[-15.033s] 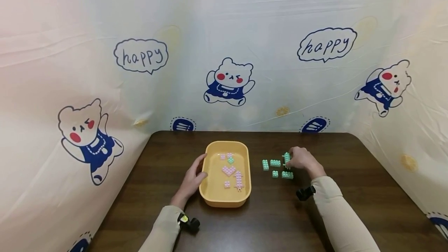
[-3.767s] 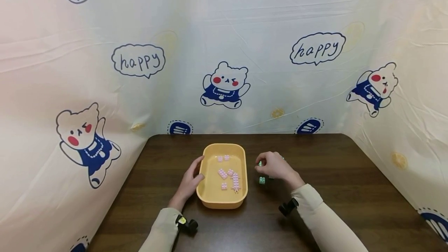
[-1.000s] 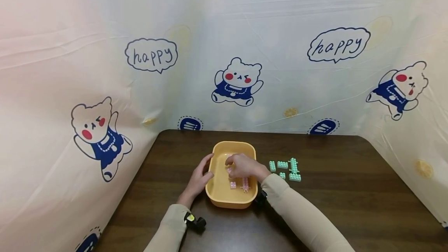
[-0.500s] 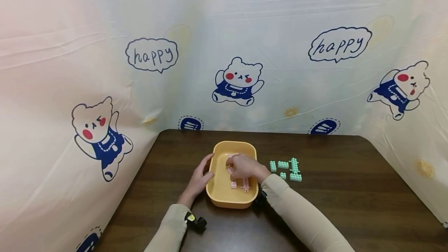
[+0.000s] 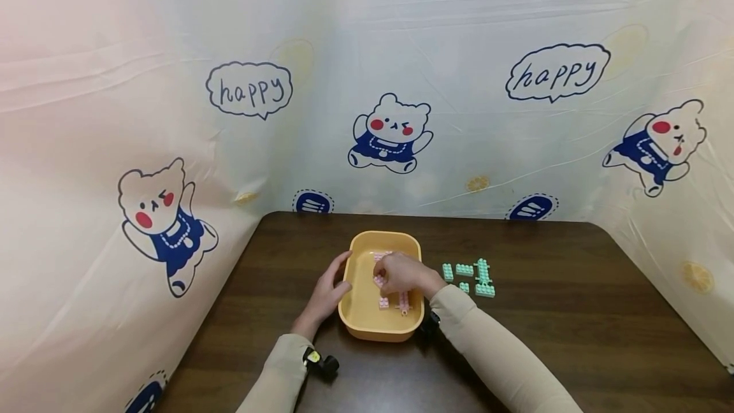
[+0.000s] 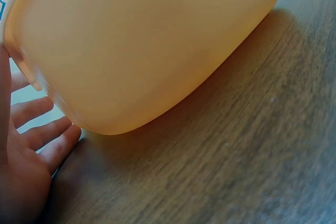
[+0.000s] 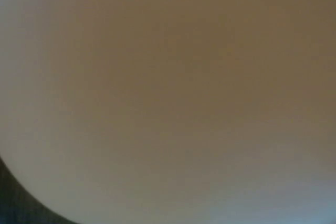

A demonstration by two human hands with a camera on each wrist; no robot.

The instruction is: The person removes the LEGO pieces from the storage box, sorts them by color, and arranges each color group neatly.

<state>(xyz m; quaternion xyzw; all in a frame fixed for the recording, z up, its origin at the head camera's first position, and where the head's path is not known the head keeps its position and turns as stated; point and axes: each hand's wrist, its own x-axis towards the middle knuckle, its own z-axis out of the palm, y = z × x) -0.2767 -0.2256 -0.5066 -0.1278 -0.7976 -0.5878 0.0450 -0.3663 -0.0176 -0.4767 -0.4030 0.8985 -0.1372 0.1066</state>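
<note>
My left hand [image 5: 328, 293] holds the left side of a yellow tray [image 5: 355, 322]. In the left wrist view, its fingers [image 6: 47, 135] touch the tray's outer wall [image 6: 147, 61] and its thumb reaches up to the rim. My right hand [image 5: 400, 274] is inside the tray with bent fingers, and its thumb and index finger pinch a pink toy brick [image 5: 379, 280], partly covered by the hand. Just below lie a pink square brick [image 5: 383, 303] and a long pink piece [image 5: 404, 302] with side pegs. Further pink bricks [image 5: 378, 256] show above the hand.
Right of the tray, several green bricks lie on the brown table [image 5: 545, 298], among them an upright green brick [image 5: 447, 271] and a long green piece [image 5: 483, 271]. A printed curtain [image 5: 453, 50] stands behind the table. A blurred pale surface fills the right wrist view.
My right hand has moved from the green bricks on the table into the tray. The green brick seen in the tray at first is out of sight. Lately the pink brick shifted slightly right with my hand.
</note>
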